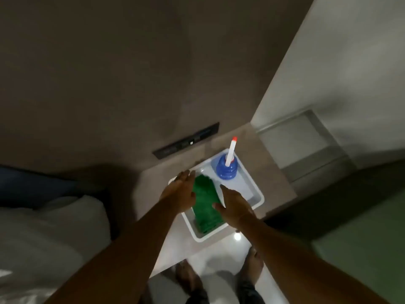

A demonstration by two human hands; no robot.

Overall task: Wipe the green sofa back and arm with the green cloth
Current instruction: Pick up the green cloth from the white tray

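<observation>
One folded green cloth (206, 205) lies in a white rectangular plastic tray (257, 201) on the beige counter (278, 178). The left hand (180, 193) hovers at its nine o'clock, the right hand (235, 207) at three; both sets of fingers are spread, grasping nothing. One blue bottle (225, 170) with a white nozzle stands at the tray's one o'clock end.

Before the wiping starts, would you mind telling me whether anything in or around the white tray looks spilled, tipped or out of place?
Nothing stands out. The green cloth lies folded in the white tray, the blue bottle stands upright at its far end, and both open hands, left hand and right hand, flank the cloth. No spill shows.
</observation>
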